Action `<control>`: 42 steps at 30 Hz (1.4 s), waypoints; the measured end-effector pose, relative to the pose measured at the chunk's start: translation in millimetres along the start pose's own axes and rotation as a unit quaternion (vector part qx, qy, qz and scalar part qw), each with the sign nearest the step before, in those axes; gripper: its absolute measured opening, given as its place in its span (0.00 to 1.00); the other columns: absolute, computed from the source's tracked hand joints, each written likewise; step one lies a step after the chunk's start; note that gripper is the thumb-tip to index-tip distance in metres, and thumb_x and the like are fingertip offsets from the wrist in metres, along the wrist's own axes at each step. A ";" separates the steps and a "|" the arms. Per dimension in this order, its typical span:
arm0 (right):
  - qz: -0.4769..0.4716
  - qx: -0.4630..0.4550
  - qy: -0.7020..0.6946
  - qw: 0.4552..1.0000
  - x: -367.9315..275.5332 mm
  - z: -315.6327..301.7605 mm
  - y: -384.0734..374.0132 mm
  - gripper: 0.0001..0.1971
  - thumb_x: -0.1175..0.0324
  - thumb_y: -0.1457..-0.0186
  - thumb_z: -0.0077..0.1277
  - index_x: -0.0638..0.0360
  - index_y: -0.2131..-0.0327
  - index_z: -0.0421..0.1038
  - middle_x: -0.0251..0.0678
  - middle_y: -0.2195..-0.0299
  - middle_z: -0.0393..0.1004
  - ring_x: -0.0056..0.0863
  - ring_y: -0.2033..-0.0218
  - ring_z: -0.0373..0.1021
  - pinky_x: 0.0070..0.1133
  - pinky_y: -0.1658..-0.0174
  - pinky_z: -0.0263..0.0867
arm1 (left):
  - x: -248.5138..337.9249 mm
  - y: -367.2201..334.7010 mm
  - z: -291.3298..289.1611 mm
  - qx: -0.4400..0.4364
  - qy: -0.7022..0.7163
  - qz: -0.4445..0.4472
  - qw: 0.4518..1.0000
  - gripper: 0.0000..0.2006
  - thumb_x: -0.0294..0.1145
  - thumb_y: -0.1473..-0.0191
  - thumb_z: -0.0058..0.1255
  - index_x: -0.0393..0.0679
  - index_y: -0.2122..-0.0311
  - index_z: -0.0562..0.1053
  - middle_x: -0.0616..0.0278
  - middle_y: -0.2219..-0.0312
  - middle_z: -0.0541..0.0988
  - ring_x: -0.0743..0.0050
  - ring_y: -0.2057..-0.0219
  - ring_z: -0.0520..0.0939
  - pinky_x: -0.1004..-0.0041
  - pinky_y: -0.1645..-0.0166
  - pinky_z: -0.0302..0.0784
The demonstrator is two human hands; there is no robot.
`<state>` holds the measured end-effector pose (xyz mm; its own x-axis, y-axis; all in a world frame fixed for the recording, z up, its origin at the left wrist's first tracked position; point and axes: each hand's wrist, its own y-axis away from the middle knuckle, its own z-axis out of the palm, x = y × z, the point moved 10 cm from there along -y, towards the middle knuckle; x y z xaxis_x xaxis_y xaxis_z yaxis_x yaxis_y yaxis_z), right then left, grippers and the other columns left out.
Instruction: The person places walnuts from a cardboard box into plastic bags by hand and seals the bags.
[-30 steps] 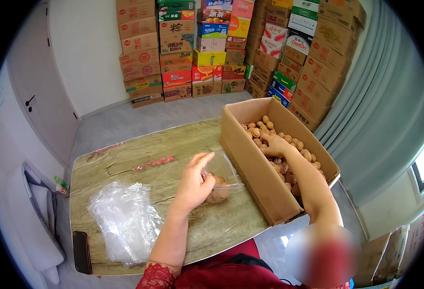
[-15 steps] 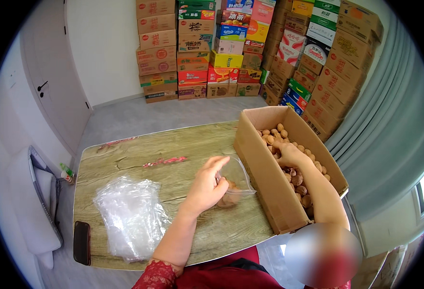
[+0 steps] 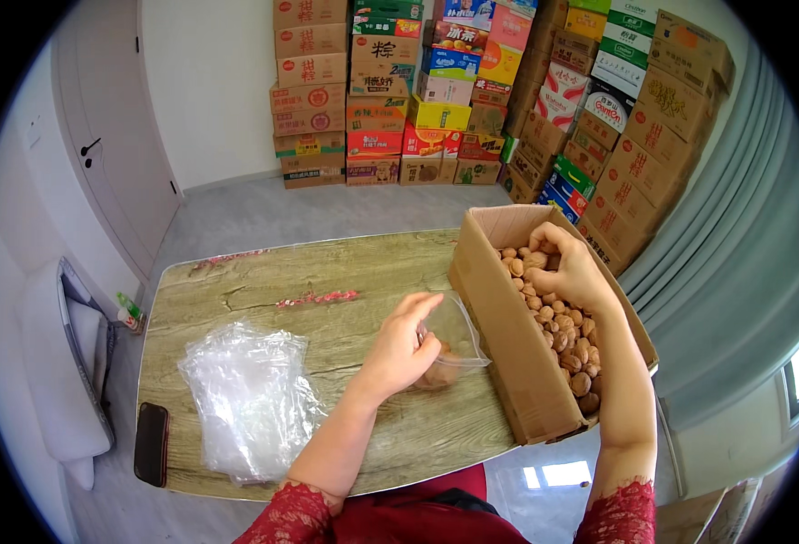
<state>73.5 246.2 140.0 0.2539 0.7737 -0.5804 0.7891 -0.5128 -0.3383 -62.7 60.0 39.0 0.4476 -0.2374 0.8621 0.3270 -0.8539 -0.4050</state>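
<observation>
My left hand [image 3: 399, 352] grips a clear plastic bag [image 3: 458, 328] by its side, thumb and fingers pinched on it. The bag's mouth faces the carton, and a few brown walnuts [image 3: 443, 366] show through its lower part, close to the tabletop. Inside a long open cardboard box [image 3: 506, 349] to the right lies a heap of walnuts [image 3: 574, 340]. Over the far part of this heap my right hand [image 3: 579, 274] is curled, its fingers closed round walnuts [image 3: 537, 260]; how many is hidden by the hand.
A pile of flat clear bags [image 3: 253, 399] lies on the wood-patterned table [image 3: 363, 263], with a dark phone [image 3: 152, 444] at its left edge. Stacked cartons [image 3: 377, 109] line the far wall. A grey padded item [image 3: 68, 363] stands left; grey-green curtains [image 3: 735, 227] hang right.
My right hand has lifted from among the walnuts, fingers curled, uncovering more of the heap. My left hand keeps its hold on the bag. The view has shifted slightly.
</observation>
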 end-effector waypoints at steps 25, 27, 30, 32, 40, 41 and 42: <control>-0.136 -0.012 -0.058 0.989 -105.8 106.6 27.5 0.17 0.72 0.50 0.57 0.57 0.55 0.71 0.47 0.49 0.64 0.43 0.58 0.72 0.33 0.58 0.73 | -19.8 -0.7 -1.1 0.041 0.126 -0.029 0.991 0.21 0.23 0.48 0.52 0.34 0.47 0.71 0.48 0.49 0.73 0.57 0.57 0.80 0.65 0.54 0.76; -0.185 0.051 -0.073 0.979 -107.7 100.2 27.9 0.16 0.75 0.49 0.55 0.58 0.55 0.71 0.47 0.49 0.64 0.42 0.57 0.71 0.31 0.56 0.71 | -16.2 0.5 -1.0 0.032 0.122 -0.046 0.991 0.21 0.23 0.48 0.52 0.34 0.47 0.71 0.48 0.48 0.73 0.56 0.57 0.80 0.65 0.54 0.76; -0.208 0.082 -0.105 0.969 -116.1 98.2 30.9 0.16 0.79 0.49 0.53 0.61 0.54 0.69 0.48 0.48 0.63 0.42 0.55 0.68 0.29 0.53 0.68 | -8.9 0.0 -0.4 0.029 0.092 -0.023 0.995 0.21 0.23 0.47 0.51 0.35 0.46 0.71 0.49 0.49 0.73 0.57 0.57 0.80 0.65 0.55 0.77; -0.224 0.096 -0.108 0.964 -121.8 97.9 33.9 0.17 0.79 0.48 0.53 0.61 0.54 0.68 0.48 0.48 0.62 0.42 0.55 0.68 0.29 0.53 0.68 | -2.0 -0.7 1.4 0.024 0.067 -0.011 0.997 0.21 0.22 0.47 0.50 0.34 0.46 0.71 0.49 0.49 0.74 0.57 0.57 0.80 0.64 0.54 0.77; -0.153 -0.033 -0.134 0.979 -99.6 126.1 27.0 0.11 0.76 0.44 0.49 0.62 0.56 0.69 0.49 0.52 0.67 0.46 0.53 0.69 0.36 0.51 0.67 | -15.9 -0.7 5.1 0.011 0.185 -0.066 0.980 0.21 0.16 0.47 0.47 0.32 0.45 0.69 0.51 0.46 0.71 0.72 0.62 0.81 0.74 0.63 0.79; -0.148 -0.042 -0.131 0.979 -98.4 126.6 26.9 0.10 0.75 0.43 0.49 0.62 0.56 0.69 0.49 0.52 0.68 0.47 0.53 0.69 0.38 0.51 0.67 | -19.0 0.0 5.0 0.011 0.209 -0.087 0.974 0.22 0.15 0.47 0.47 0.31 0.45 0.69 0.51 0.46 0.70 0.74 0.64 0.81 0.75 0.66 0.79; -0.186 -0.034 -0.075 0.979 -103.3 122.9 28.5 0.10 0.72 0.43 0.50 0.62 0.57 0.70 0.49 0.51 0.69 0.47 0.53 0.69 0.38 0.51 0.67 | -16.7 -0.3 2.5 0.015 0.202 -0.077 0.976 0.22 0.15 0.47 0.46 0.31 0.45 0.68 0.51 0.45 0.69 0.75 0.65 0.81 0.76 0.68 0.78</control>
<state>1.0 106.0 99.3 -0.1396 0.8363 -0.5302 0.8475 -0.1760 -0.5008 -68.2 65.5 24.0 0.0284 -0.2750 0.9610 0.3917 -0.8815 -0.2638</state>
